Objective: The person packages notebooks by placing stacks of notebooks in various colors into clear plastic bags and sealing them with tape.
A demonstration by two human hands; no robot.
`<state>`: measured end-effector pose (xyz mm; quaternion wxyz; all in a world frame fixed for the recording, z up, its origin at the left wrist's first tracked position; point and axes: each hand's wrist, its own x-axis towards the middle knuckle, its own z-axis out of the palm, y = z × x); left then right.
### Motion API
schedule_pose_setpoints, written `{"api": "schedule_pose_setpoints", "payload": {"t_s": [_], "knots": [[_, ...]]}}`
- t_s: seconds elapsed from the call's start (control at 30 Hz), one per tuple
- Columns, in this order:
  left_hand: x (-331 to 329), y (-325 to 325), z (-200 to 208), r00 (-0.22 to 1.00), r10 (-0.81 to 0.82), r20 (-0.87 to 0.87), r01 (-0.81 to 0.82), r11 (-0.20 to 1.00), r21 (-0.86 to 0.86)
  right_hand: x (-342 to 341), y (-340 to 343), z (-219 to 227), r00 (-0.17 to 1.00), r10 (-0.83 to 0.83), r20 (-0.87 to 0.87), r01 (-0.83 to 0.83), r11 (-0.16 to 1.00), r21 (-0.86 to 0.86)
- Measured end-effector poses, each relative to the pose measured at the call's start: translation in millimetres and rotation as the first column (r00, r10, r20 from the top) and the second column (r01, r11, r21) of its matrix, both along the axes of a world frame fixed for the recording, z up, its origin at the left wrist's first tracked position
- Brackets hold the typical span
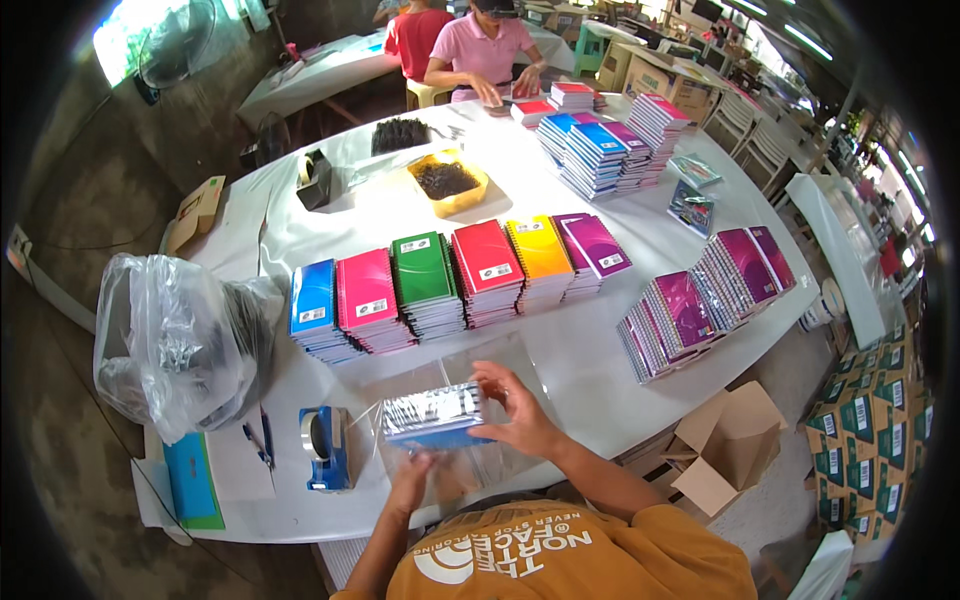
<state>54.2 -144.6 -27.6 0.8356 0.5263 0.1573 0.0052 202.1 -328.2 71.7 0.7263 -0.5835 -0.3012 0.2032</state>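
Observation:
A stack of spiral notebooks (432, 414) with blue at its near side lies on edge in shiny clear plastic, in front of me. My right hand (516, 412) grips its right end, thumb on the near side and fingers over the far upper corner. At its near lower edge is my left hand (413, 478), fingers closed on the plastic wrap; part of them is hidden. Flat clear plastic bags (515, 375) lie beneath and beyond the bundle. Left of it stands a blue tape dispenser (325, 450) with a roll of clear tape.
Beyond lie notebook piles: blue (313, 300), pink (368, 290), green (423, 270), red (487, 256), yellow (540, 248), purple (597, 245). Wrapped purple notebooks (683, 310) stand right. A bulging plastic bag (180, 340) sits left. An open carton (735, 450) is beside the table. Two people work farther back.

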Motion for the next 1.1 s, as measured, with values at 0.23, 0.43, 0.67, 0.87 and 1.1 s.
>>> {"api": "schedule_pose_setpoints", "payload": {"t_s": [0.23, 0.43, 0.67, 0.87, 1.1], "knots": [[39, 5, 52, 0.959, -0.168, 0.228, -0.01, 0.786, 0.619, -5, -10, -36, 0.979, -0.028, 0.203, 0.093, 0.944, -0.317], [66, -13, 77, 0.971, -0.021, 0.239, -0.114, 0.836, 0.538, 17, 2, -33, 0.914, -0.192, 0.356, 0.276, 0.94, -0.201], [68, 23, 112, 0.883, 0.049, 0.468, -0.295, 0.833, 0.468, 23, -15, 7, 0.937, -0.302, 0.174, 0.256, 0.935, 0.246], [81, 25, 6, 0.964, -0.075, 0.256, -0.022, 0.934, 0.356, 31, 7, -96, 0.999, 0.023, -0.037, -0.025, 0.998, -0.053], [83, 5, 63, 0.968, -0.025, 0.251, -0.079, 0.915, 0.397, 12, 31, -63, 0.985, -0.125, 0.122, 0.123, 0.992, 0.021]]}}
